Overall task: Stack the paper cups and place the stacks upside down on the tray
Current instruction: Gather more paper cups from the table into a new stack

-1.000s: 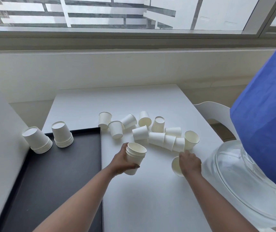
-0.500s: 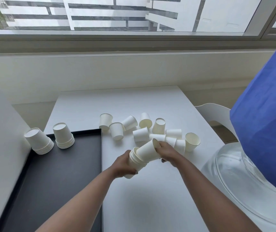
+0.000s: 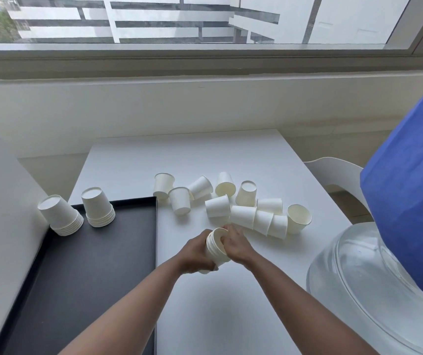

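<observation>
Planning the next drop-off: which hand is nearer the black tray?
Left. The left hand holds the cup stack just right of the black tray; the right hand is beyond the stack.

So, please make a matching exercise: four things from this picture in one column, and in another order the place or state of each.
Things:
1. stack in the hands
2. two finished stacks
3. loose cups
4. tray

Places or states:
A. black, at the left of the table
B. gripped by the left hand, the right hand at its rim
C. scattered on the white table
D. upside down at the far end of the tray

Pairs: 1-B, 2-D, 3-C, 4-A
</observation>
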{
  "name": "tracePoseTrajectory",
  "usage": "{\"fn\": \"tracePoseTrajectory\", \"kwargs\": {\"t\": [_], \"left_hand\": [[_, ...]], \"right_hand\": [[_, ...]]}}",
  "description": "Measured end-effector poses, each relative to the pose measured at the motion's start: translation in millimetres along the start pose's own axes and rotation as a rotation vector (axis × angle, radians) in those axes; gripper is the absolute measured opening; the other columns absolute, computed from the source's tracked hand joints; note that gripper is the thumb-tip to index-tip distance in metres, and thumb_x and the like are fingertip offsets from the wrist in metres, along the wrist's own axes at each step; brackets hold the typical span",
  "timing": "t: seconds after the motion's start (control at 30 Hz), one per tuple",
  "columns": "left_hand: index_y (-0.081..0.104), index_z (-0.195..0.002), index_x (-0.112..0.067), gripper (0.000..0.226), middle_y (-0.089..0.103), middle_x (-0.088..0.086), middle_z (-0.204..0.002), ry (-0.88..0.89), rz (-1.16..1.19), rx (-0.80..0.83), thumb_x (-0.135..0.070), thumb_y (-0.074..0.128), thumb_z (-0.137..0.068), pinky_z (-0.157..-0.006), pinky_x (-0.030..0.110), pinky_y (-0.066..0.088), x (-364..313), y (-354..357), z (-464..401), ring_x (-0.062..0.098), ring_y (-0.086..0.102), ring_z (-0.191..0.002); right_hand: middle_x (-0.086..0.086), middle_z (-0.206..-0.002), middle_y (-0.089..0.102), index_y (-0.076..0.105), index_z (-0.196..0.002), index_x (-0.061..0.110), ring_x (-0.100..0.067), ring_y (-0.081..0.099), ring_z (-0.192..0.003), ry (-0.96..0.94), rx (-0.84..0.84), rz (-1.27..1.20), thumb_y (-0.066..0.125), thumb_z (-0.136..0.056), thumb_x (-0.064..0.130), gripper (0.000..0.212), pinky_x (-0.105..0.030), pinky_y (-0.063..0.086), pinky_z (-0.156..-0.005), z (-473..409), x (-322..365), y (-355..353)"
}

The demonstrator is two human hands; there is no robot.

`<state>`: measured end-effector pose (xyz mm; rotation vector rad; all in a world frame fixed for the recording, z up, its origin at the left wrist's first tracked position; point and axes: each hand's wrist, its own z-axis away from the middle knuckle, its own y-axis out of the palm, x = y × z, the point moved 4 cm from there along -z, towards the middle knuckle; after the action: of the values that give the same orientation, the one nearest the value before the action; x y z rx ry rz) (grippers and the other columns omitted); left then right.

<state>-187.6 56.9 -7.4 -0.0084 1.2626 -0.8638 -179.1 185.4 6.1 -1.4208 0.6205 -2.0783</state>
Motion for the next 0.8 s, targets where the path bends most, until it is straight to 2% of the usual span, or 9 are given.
{"fn": "tracePoseTrajectory", "kwargs": {"t": [0.1,0.17,0.23,0.33,0.4,0.57,0.7,0.8], "left_hand": [[0.044,-0.124,-0.025,0.072,0.055,-0.003,-0.109,-0.003,0.041,-0.01,-0.007,0.075,-0.061,-0.069,0.023,0.046,0,-2,-4,0.019,0.052,-0.1],[0.043,-0.124,-0.026,0.074,0.054,-0.004,-0.11,-0.021,0.063,-0.029,-0.012,0.075,-0.059,-0.07,0.024,0.045,2,-6,-5,0.02,0.05,-0.103],[0.043,-0.123,-0.026,0.075,0.054,-0.004,-0.11,-0.039,0.069,-0.045,-0.015,0.076,-0.057,-0.071,0.024,0.045,4,-9,-7,0.02,0.051,-0.103],[0.043,-0.125,-0.024,0.081,0.056,-0.002,-0.112,-0.059,0.095,-0.056,-0.021,0.075,-0.05,-0.077,0.026,0.045,8,-13,-8,0.02,0.052,-0.104],[0.044,-0.125,-0.022,0.081,0.056,-0.001,-0.113,-0.07,0.113,-0.06,-0.019,0.078,-0.051,-0.077,0.026,0.045,11,-15,-10,0.02,0.052,-0.105],[0.045,-0.124,-0.023,0.079,0.057,-0.001,-0.112,-0.084,0.14,-0.076,-0.021,0.079,-0.052,-0.076,0.026,0.045,16,-21,-14,0.02,0.053,-0.104],[0.045,-0.123,-0.024,0.08,0.058,-0.002,-0.112,-0.09,0.148,-0.078,-0.025,0.077,-0.05,-0.075,0.025,0.046,17,-24,-17,0.019,0.054,-0.103],[0.045,-0.123,-0.024,0.08,0.058,-0.002,-0.111,-0.089,0.145,-0.086,-0.027,0.076,-0.049,-0.073,0.024,0.046,17,-26,-19,0.019,0.054,-0.102]], "right_hand": [[-0.011,-0.131,0.05,0.05,-0.124,0.015,-0.024,0.046,-0.119,-0.022,-0.056,-0.278,0.039,-0.097,0.024,0.03,-0.033,0.039,-0.096,-5,-1,-9],[-0.011,-0.124,0.057,0.055,-0.118,0.012,-0.024,0.05,-0.115,-0.049,-0.216,-0.379,0.042,-0.097,0.022,0.027,-0.031,0.038,-0.094,-9,-6,-29],[-0.015,-0.115,0.061,0.059,-0.112,0.008,-0.03,0.053,-0.11,-0.043,-0.435,-0.261,0.048,-0.094,0.017,0.024,-0.033,0.04,-0.09,-13,-20,-56],[-0.019,-0.116,0.059,0.055,-0.117,0.004,-0.036,0.047,-0.112,0.056,-0.643,0.145,0.05,-0.086,0.004,0.031,-0.041,0.042,-0.089,-19,-49,-92],[-0.018,-0.124,0.055,0.05,-0.123,0.004,-0.035,0.042,-0.12,0.138,-0.644,0.321,0.045,-0.084,-0.001,0.039,-0.042,0.04,-0.093,-23,-70,-109],[-0.007,-0.132,0.052,0.046,-0.125,0.011,-0.026,0.032,-0.133,0.344,-0.459,0.638,0.036,-0.091,0.006,0.036,-0.037,0.033,-0.105,-28,-108,-121],[-0.003,-0.116,0.062,0.057,-0.111,0.014,-0.024,0.044,-0.117,0.374,-0.478,0.756,0.036,-0.09,0.006,0.031,-0.032,0.041,-0.09,-28,-107,-117],[-0.004,-0.109,0.065,0.062,-0.106,0.013,-0.025,0.047,-0.11,0.416,-0.565,0.729,0.037,-0.09,0.004,0.031,-0.032,0.041,-0.085,-28,-101,-118]]}}
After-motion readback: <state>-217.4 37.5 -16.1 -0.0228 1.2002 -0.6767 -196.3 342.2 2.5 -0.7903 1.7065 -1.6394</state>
